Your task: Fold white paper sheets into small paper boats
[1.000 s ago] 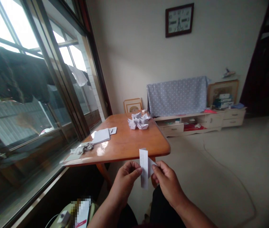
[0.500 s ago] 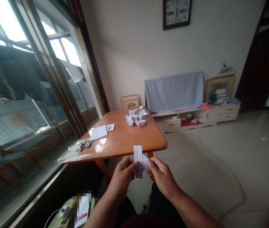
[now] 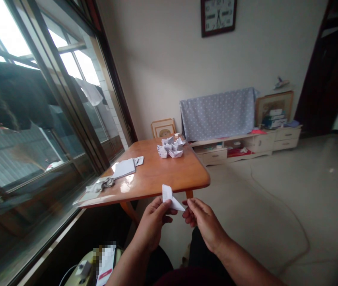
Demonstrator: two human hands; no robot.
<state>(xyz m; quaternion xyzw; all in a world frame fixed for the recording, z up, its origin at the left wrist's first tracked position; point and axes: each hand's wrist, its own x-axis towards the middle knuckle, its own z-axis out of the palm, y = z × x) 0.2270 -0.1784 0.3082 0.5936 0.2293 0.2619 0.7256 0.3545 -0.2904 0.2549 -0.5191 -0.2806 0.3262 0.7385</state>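
Observation:
A small piece of white folded paper (image 3: pixel 169 198) is in front of me, just short of the table's near edge. Its upper part is a strip with faint print, and a pointed flap reaches to the right. My left hand (image 3: pixel 156 216) pinches its lower left part, thumb on top and fingers behind. At the pointed right tip, my right hand (image 3: pixel 200 216) has its fingers curled; they seem to hold the tip, though the contact is small. On the wooden table (image 3: pixel 154 180) sits a cluster of folded paper pieces (image 3: pixel 170 147).
A stack of white paper sheets (image 3: pixel 124 168) and a crumpled grey cloth (image 3: pixel 100 184) lie on the table's left side. Low at left, a stool (image 3: pixel 78 274) bears a white plug and a phone-like item. Windows line the left; a low cabinet (image 3: pixel 215 157) stands behind.
The paper has turned from an upright strip with a side flap into a tilted, pointed shape. My right hand has shifted to its tip, and the left hand has moved slightly left.

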